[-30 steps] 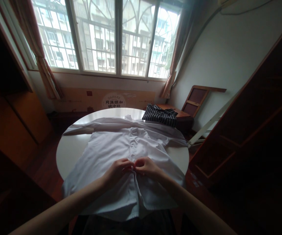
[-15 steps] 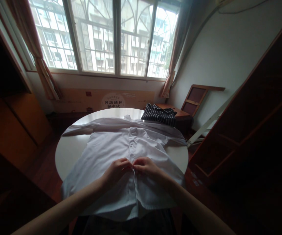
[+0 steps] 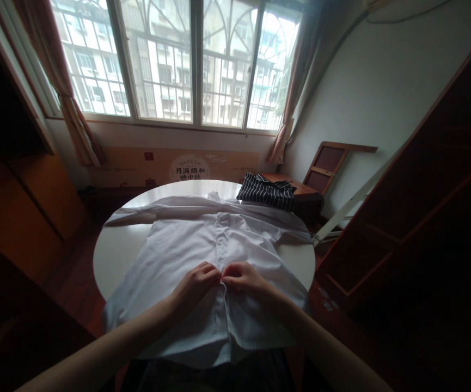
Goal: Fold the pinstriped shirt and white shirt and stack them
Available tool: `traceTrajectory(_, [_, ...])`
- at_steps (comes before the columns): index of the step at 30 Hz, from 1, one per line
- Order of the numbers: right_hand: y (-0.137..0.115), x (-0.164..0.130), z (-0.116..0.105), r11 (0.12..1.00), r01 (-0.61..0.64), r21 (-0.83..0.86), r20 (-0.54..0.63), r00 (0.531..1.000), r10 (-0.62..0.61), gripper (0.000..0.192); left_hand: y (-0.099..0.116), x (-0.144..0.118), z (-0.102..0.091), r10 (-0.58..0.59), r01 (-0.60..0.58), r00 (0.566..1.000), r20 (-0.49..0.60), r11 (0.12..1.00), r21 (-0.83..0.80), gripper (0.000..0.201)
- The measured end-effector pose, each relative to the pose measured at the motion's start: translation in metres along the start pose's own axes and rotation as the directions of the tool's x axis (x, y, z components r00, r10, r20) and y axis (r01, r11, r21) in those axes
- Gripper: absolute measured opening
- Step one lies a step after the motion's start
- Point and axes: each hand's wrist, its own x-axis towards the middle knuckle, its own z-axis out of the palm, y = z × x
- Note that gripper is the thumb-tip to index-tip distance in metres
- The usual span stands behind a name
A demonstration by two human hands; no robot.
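A: Where is the shirt (image 3: 182, 245)?

B: Spread over the round white bench (image 3: 110, 258), sleeves stretched left and right across the far side, hem towards the person. The button strip (image 3: 219, 234) runs down the middle.

A: And the 2 hands?

B: They meet at that strip, roughly halfway down the body of the shirt. The left hand (image 3: 196, 284) comes in with its back up, fingers bent and drawn together, the tips closed on the cloth at the edge of the opening.

A: The right hand (image 3: 243, 279)?

B: Thumb and forefinger are pinched together on the same bit of cloth, the other fingers curled in. The tips of the 2 hands are touching or very nearly so.

A: Is there a button between them?

B: I cannot tell; the fingertips cover that spot. Below them the front edge of the shirt hangs in a loose, wavy fold.

A: Anything else on the bench?

B: A black-and-white striped garment (image 3: 265, 191), folded in a heap at the far right, close by the shirt's sleeve. Behind stands a barred window (image 3: 161, 71) with tied curtains (image 3: 71, 117).
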Motion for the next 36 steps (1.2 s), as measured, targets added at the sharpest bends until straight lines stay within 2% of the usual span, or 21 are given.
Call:
traceTrajectory(6, [0.003,0.001,-0.001,0.998,-0.001,0.066,0.018,1.000,-0.001,0.014,0.000,0.000,0.000,0.136,-0.121,0.988,-0.075,0.977,0.177,0.016])
traceTrajectory(9, [0.003,0.000,-0.001,0.997,0.008,0.070,0.021,1.000,-0.009,0.017,0.001,0.000,-0.001,0.183,-0.172,0.982,-0.048,0.969,0.175,0.015])
traceTrajectory(13, [0.003,-0.002,-0.001,0.998,0.027,0.052,0.003,1.000,-0.028,0.021,0.000,-0.002,-0.002,0.155,-0.151,0.988,-0.020,0.978,0.141,0.017])
traceTrajectory(20, [0.002,-0.005,0.000,0.999,0.037,0.008,-0.059,0.998,-0.036,0.019,0.002,-0.002,-0.002,0.111,-0.099,0.992,-0.053,0.977,0.189,0.018])
traceTrajectory(26, [-0.002,-0.009,0.001,0.994,0.079,-0.069,-0.082,0.993,-0.085,0.016,0.000,0.000,-0.001,0.094,-0.085,0.993,-0.069,0.988,0.129,0.016])
traceTrajectory(32, [0.002,-0.003,0.003,0.994,0.062,0.087,-0.072,0.996,-0.056,0.021,-0.004,-0.001,0.000,0.170,-0.164,0.982,-0.084,0.984,0.076,0.014])
traceTrajectory(36, [0.007,-0.002,0.003,0.987,0.121,0.109,-0.038,0.992,-0.117,0.022,-0.003,-0.002,0.000,0.184,-0.175,0.977,-0.112,0.981,0.088,0.013])
